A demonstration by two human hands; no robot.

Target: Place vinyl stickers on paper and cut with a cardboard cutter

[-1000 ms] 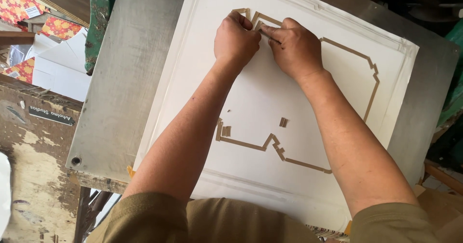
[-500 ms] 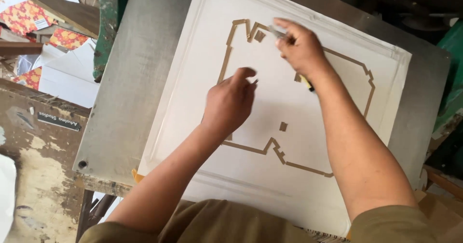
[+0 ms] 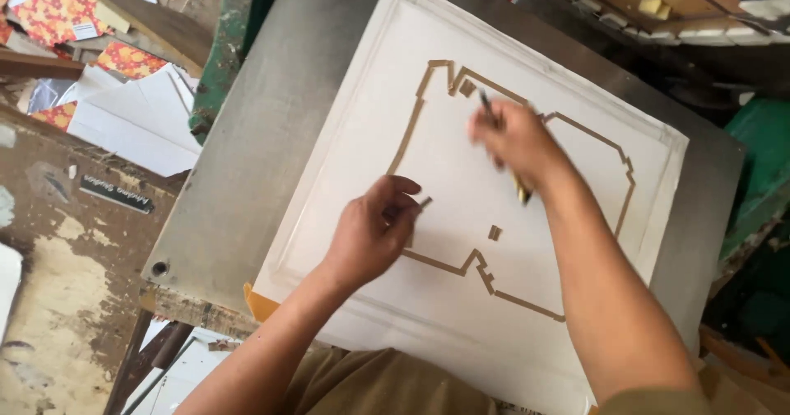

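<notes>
A white square panel [image 3: 395, 69] lies on a grey metal table [image 3: 271, 127]. A brown outline of cut strips [image 3: 613, 143] runs across the panel, with a small brown square [image 3: 494, 232] inside it. My left hand [image 3: 370, 234] hovers over the panel's lower left part, its fingertips pinched on a small brown scrap [image 3: 424, 203]. My right hand [image 3: 514, 143] is over the upper middle of the outline and grips a thin knife-like tool [image 3: 485, 106], its dark tip near the outline's top notch. The right hand is blurred.
Left of the table stands a worn paint-stained bench [image 3: 58, 300] with white paper sheets [image 3: 140, 118] and red-orange patterned paper [image 3: 58, 11]. A green frame edge [image 3: 226, 44] runs along the table's left. Dark clutter and a green object [image 3: 761, 151] sit at the right.
My left hand has come away from the top of the outline, down and left, pinching a scrap. My right hand with the tool stayed near the top notch. The camera shifted slightly.
</notes>
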